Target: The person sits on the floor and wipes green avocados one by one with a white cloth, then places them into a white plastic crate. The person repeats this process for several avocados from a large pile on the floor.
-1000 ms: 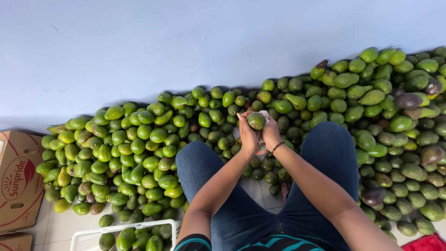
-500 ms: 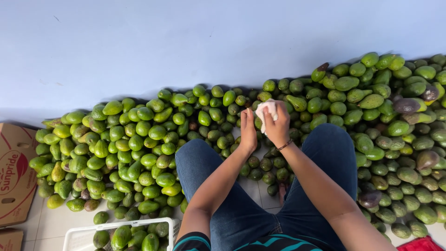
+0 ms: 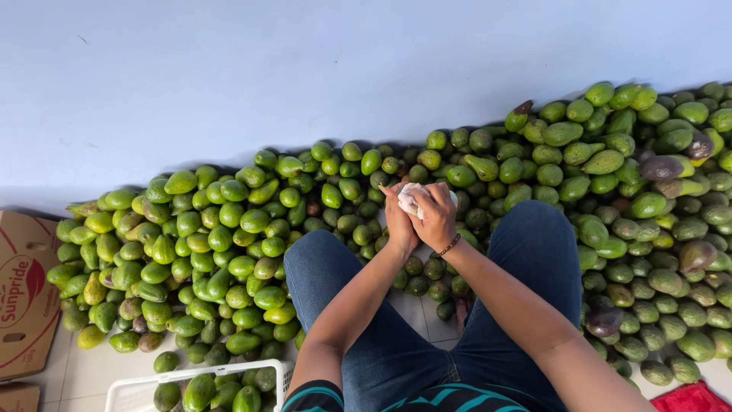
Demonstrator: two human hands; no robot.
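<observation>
Since the white cloth (image 3: 412, 200) now covers the previously exposed avocado, we note both hands, left hand (image 3: 398, 223) and right hand (image 3: 436, 217), gripping it closed, mid-wipe above the pile.

White cloth (image 3: 412, 200): soft, matt, crumpled woven fabric. Avocados (image 3: 229, 229): smooth, slightly glossy green skin; several at the pile's right edge are dull purple-brown. Basket (image 3: 145, 387): white moulded plastic lattice. Box (image 3: 27, 294): matt brown cardboard. Floor (image 3: 423, 313): smooth pale tiles. Wall (image 3: 305, 69): matt painted finish. Trousers (image 3: 534, 252): blue denim.
</observation>
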